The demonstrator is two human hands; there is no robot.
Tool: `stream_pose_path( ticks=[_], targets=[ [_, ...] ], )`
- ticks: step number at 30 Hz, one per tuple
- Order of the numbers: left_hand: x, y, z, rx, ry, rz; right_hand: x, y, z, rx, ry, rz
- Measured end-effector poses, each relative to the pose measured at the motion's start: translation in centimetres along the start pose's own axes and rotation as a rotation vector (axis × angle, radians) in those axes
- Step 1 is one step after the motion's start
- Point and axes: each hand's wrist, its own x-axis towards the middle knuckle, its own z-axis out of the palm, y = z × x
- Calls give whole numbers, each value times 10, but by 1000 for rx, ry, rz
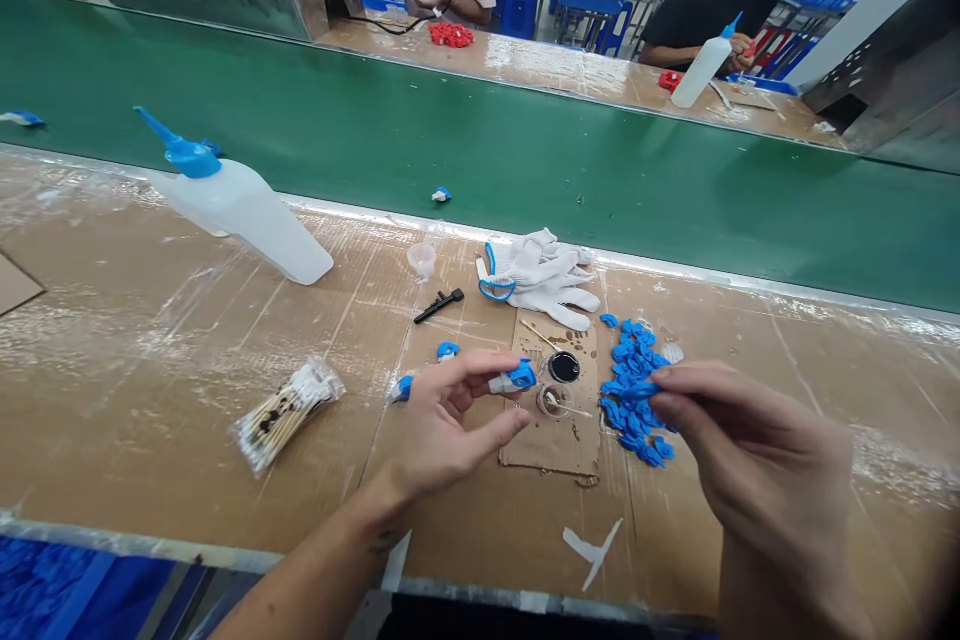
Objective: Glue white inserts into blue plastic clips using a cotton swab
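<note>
My left hand holds a small blue-and-white piece at its fingertips, the thumb standing apart below it. Between the thumb and forefinger of my right hand is pinched a small blue piece, in front of a pile of blue pieces. Two more blue-and-white pieces lie just left of my left hand. Between my hands sits a cardboard pad, bearing a small cup of dark liquid, a clear cup and cotton swabs.
White gloves, a black tool and a clear cup lie toward the belt. A white squeeze bottle and bagged swabs are leftward. Across the green belt two people handle red pieces.
</note>
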Motion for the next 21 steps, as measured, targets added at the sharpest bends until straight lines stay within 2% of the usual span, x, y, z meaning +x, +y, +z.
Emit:
stream_pose_path(
  ticks=[2, 4, 6, 9, 12, 16, 21],
  targets=[
    [-1, 1, 1, 22, -9, 0, -1, -2, 7, -3, -66, -36],
    [-2, 1, 4, 42, -34, 13, -2, -5, 20, 7, -167, -91],
    [-4, 0, 6, 41, -59, 32, -4, -6, 34, 7, -214, -137],
    [-6, -2, 6, 40, -69, 38, -6, -5, 44, -13, -214, -151],
    [-6, -4, 5, 88, -58, 64, -7, -3, 43, -35, -215, -161],
    [-5, -1, 3, 136, -75, 177, -6, -4, 42, -51, -200, -184],
    [-7, 5, 3, 222, -106, 292, -6, -11, 49, -32, -242, -97]
  ],
)
